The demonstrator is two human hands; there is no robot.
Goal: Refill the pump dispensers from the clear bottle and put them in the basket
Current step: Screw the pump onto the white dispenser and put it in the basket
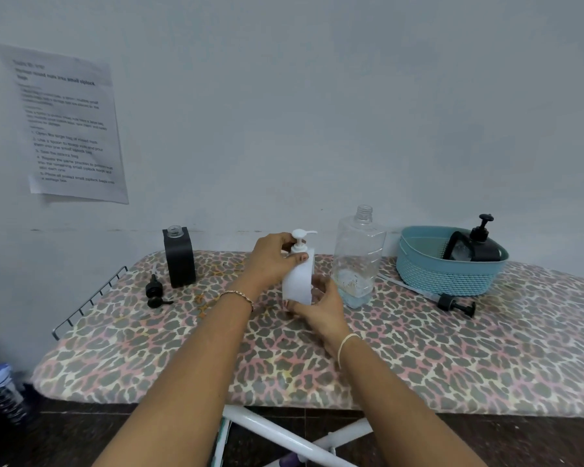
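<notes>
Dispenser (297,281), white, in left hand (270,264) and right hand (321,305); "small ziplock" notice (68,129)

The clear bottle (358,261) stands upright and uncapped, with a little pale blue liquid at its bottom. Just left of it, a white dispenser (297,281) with a square body and its pump fitted is held slightly tilted. The left hand (273,261) grips its pump collar and the right hand (321,305) grips its base. Right of the bottle sits a teal basket (445,274) with a black dispenser (476,247) leaning inside it. A loose black pump (452,303) lies right of the bottle. Well left of the bottle, a black square dispenser (179,261) stands open, with a second loose pump (154,293) beside it.
</notes>
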